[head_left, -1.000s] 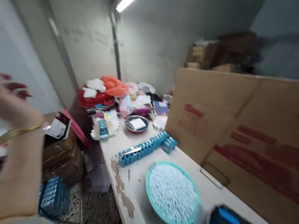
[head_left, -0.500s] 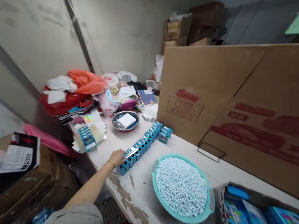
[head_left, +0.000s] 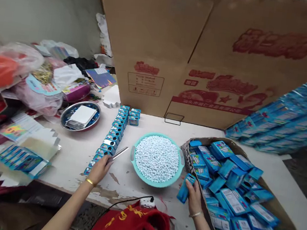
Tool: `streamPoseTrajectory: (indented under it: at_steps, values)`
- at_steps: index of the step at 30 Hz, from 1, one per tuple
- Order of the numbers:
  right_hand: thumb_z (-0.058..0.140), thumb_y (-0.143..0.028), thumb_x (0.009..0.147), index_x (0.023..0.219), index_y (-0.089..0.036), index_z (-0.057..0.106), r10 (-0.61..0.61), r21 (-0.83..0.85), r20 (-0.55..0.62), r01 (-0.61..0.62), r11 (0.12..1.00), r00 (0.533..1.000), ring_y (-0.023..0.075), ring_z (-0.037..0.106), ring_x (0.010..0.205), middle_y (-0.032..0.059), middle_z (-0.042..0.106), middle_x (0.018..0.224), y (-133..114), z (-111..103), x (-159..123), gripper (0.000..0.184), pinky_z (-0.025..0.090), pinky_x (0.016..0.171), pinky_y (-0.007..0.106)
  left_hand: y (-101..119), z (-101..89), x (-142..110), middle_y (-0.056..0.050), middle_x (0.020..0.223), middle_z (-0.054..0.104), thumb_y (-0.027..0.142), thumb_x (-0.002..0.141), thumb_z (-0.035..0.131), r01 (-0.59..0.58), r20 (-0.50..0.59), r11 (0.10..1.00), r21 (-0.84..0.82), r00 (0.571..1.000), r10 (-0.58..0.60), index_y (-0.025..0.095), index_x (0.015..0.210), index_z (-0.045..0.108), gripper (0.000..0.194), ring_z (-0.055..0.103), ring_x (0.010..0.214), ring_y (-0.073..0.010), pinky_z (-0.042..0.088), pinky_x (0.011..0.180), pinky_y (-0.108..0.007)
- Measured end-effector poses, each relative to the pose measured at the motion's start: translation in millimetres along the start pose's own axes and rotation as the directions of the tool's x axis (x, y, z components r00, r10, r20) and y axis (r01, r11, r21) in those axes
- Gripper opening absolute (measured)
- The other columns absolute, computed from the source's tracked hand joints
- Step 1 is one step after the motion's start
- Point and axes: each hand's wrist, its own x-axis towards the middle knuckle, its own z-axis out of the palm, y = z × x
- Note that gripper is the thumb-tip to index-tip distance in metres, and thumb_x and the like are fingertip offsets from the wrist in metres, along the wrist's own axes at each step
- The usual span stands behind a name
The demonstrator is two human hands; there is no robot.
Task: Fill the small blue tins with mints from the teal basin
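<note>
My left hand is closed around a slim, shiny metal strip whose far end points toward the basin; its exact kind does not show. Right beside that hand runs a row of small blue boxes, standing with round dark openings. My right hand grips a single small blue box between the basin and the carton. A turquoise basin full of small pale-blue pellets sits between my hands.
On the right an open carton is heaped with blue boxes. A tall cardboard panel closes off the back. To the left are a metal bowl with a white scale, stacked blue boxes and plastic bags. Wrapped blue packs stand far right.
The view has swung right and down. My right hand, barely visible before, now shows fully with the blue box, apart from the carton's contents. My left hand still holds the metal strip.
</note>
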Motion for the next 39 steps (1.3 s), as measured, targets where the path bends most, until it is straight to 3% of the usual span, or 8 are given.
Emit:
streamPoseTrajectory:
  at_steps: [5,14,21,25,28,30,35,39]
  values:
    - [0.068,-0.058,0.061,0.112,-0.019,0.052,-0.032,-0.137,-0.060,0.023,0.990,0.998,0.0294,0.053,0.106,0.0091,0.059,0.108,28.7,-21.8,35.0,0.066,0.040,0.097,0.049,68.5,16.8,-12.0,-0.006,0.104,0.063,0.030,0.090,0.043,-0.112,0.181,0.994,-0.020,0.977,0.114,0.021,0.104,0.053,0.020,0.061,0.094,-0.0196,0.046,0.085,-0.031]
    - [0.071,-0.056,0.059,0.114,-0.018,0.049,-0.025,-0.143,-0.086,0.012,0.990,0.996,0.0271,0.053,0.102,0.0095,0.055,0.107,53.5,-59.6,78.4,0.070,0.040,0.096,0.049,133.6,19.2,-9.8,-0.006,0.105,0.062,0.024,0.092,0.041,-0.041,0.270,0.931,0.361,0.961,-0.062,0.020,0.103,0.055,0.018,0.061,0.095,-0.0205,0.043,0.079,-0.029]
    - [0.075,-0.055,0.057,0.104,-0.017,0.052,0.011,-0.129,-0.218,-0.040,0.991,0.976,0.0228,0.055,0.089,0.0059,0.056,0.096,43.4,-64.1,118.2,0.065,0.043,0.091,0.046,156.3,76.6,35.5,-0.007,0.109,0.059,0.021,0.093,0.040,-0.071,0.309,0.923,0.378,0.949,-0.054,0.020,0.107,0.053,0.018,0.060,0.101,-0.0199,0.043,0.080,-0.028]
    - [0.079,-0.052,0.054,0.110,-0.017,0.049,0.020,-0.129,-0.059,-0.028,0.991,0.998,0.0230,0.055,0.091,0.0061,0.055,0.099,35.7,-55.4,108.6,0.072,0.045,0.091,0.045,163.5,109.7,57.8,-0.009,0.114,0.058,0.021,0.091,0.043,-0.054,0.291,0.942,0.331,0.956,-0.048,0.018,0.109,0.051,0.020,0.059,0.104,-0.0210,0.044,0.081,-0.029]
    - [0.076,-0.051,0.061,0.128,-0.019,0.038,0.094,-0.030,0.117,-0.091,0.995,0.989,0.0244,0.056,0.098,0.0099,0.055,0.111,23.7,-49.0,92.7,0.084,0.045,0.093,0.046,156.7,116.6,61.0,-0.008,0.115,0.059,0.018,0.090,0.043,-0.049,0.271,0.961,0.273,0.962,-0.028,0.018,0.111,0.050,0.023,0.059,0.105,-0.0205,0.045,0.083,-0.029]
    - [0.069,-0.052,0.069,0.131,-0.020,0.036,0.118,0.064,0.175,-0.131,0.989,0.977,0.0246,0.056,0.104,0.0114,0.054,0.117,12.6,-44.6,85.7,0.077,0.044,0.097,0.046,149.1,116.2,60.2,-0.007,0.114,0.059,0.019,0.089,0.044,-0.074,0.272,0.974,0.214,0.962,0.013,0.020,0.112,0.050,0.023,0.059,0.103,-0.0197,0.045,0.083,-0.029]
    - [0.064,-0.047,0.077,0.114,-0.025,0.047,0.105,0.183,0.319,-0.169,0.968,0.942,0.0199,0.059,0.097,0.0047,0.060,0.106,-13.6,-28.5,83.4,0.046,0.050,0.092,0.038,142.3,121.0,61.0,-0.006,0.111,0.061,0.021,0.088,0.046,-0.091,0.235,0.990,0.112,0.970,0.062,0.020,0.109,0.051,0.022,0.059,0.101,-0.0194,0.046,0.084,-0.030]
    - [0.067,-0.044,0.076,0.107,-0.024,0.050,0.053,0.181,0.364,-0.126,0.975,0.930,0.0194,0.059,0.091,0.0035,0.061,0.100,-23.2,-19.9,85.1,0.041,0.052,0.085,0.037,146.4,120.9,61.6,-0.006,0.106,0.062,0.026,0.088,0.049,-0.087,0.203,0.996,0.022,0.976,0.081,0.019,0.109,0.052,0.022,0.060,0.097,-0.0196,0.047,0.083,-0.031]
